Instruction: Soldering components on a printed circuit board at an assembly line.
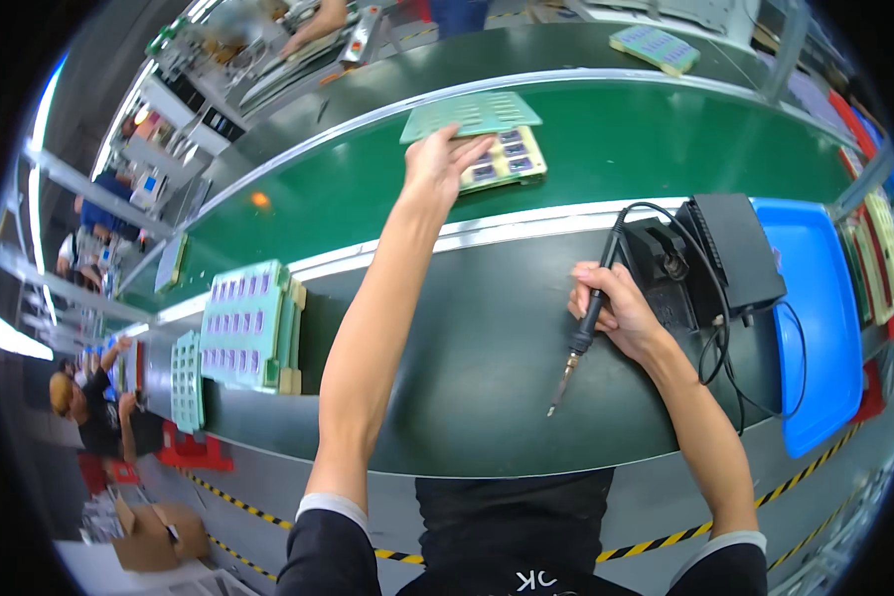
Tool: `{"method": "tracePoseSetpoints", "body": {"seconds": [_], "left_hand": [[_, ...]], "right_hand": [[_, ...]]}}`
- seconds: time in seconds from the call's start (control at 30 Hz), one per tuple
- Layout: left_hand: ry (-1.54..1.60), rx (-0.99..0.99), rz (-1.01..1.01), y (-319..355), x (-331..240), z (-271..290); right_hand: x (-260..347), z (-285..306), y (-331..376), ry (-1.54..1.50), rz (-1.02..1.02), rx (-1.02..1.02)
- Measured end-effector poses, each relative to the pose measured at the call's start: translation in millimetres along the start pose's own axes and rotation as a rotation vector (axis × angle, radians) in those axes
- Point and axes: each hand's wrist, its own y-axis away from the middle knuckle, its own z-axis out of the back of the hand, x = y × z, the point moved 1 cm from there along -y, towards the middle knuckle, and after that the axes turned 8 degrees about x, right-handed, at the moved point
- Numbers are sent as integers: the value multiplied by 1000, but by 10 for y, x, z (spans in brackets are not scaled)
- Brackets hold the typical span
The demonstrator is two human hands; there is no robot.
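Green belting point(338, 184) bears a cream tray point(537, 159) of dark parts point(519, 163), the left hand point(439, 159) pinching a slotted panel point(477, 109) over it, the right hand point(618, 301) gripping a soldering iron point(586, 329).

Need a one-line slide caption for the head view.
Left hand holding a green slotted panel over a cream tray; right hand holding a soldering iron above the dark bench.

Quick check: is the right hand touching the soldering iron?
Touching. The head view shows it plainly: the right hand has its fingers wrapped around the dark handle of the soldering iron, tip angled down.
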Motion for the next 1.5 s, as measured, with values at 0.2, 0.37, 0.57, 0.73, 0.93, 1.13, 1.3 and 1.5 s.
{"method": "tracePoseSetpoints", "body": {"seconds": [0.2, 0.37, 0.57, 0.73, 0.93, 1.13, 1.3, 1.5], "left_hand": [[-312, 53, -496, 613, -685, 46], [-555, -330, -864, 2119, -1843, 1086], [-628, -1005, -936, 4042, -2618, 2693], [-648, -1352, -888, 4978, -2815, 4394], [-328, -1391, -743, 4708, -2320, 5439], [-880, -1759, 150, 4646, -2339, 5294], [-1283, -1296, -276, 4422, -2411, 4621], [-1018, -737, 226, 3483, -1611, 2892]], "right_hand": [[-45, 139, 143, 34, 86, -87], [-81, -66, 169, -102, 89, -40], [-68, -113, 262, -126, 109, -26], [-181, -108, 195, -125, 120, 19], [-265, 13, 155, -110, 164, -63], [-272, -64, 130, -55, 143, 18], [-263, -84, 45, -80, 148, -17], [-329, 42, 56, -103, 164, 5]]}}
